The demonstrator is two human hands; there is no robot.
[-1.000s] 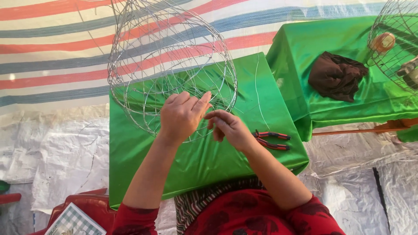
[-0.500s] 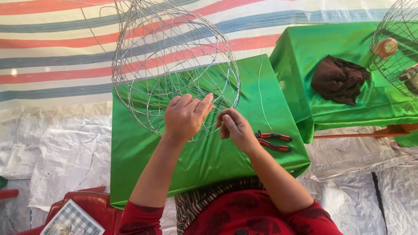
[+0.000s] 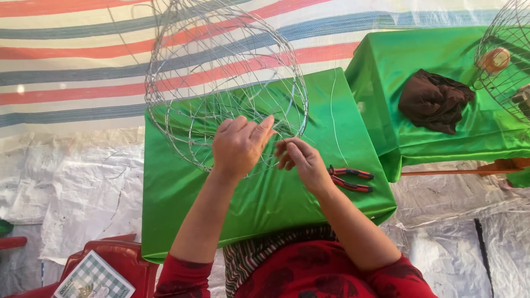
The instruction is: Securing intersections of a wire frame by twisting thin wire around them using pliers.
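Note:
A round wire cage frame (image 3: pixel 221 83) stands on a table covered in green cloth (image 3: pixel 182 198). My left hand (image 3: pixel 240 146) grips the frame's near rim, fingers curled over the wires. Right beside it, my right hand (image 3: pixel 303 163) pinches a thin wire at the same rim, fingertips almost touching the left hand. A long loose strand of thin wire (image 3: pixel 333 110) runs across the cloth to the right of the frame. Red-handled pliers (image 3: pixel 350 179) lie on the cloth just right of my right hand.
A second green-covered table (image 3: pixel 441 60) at the right holds a dark brown cloth (image 3: pixel 433 99) and another wire cage (image 3: pixel 505 60). A striped tarp (image 3: pixel 72 66) lies beyond, crinkled plastic sheeting (image 3: pixel 77 193) at the left, and a red chair with a checked box (image 3: pixel 94 278) at bottom left.
My right hand has shifted slightly up and closer to the left hand at the rim. The left hand and the cage have barely moved.

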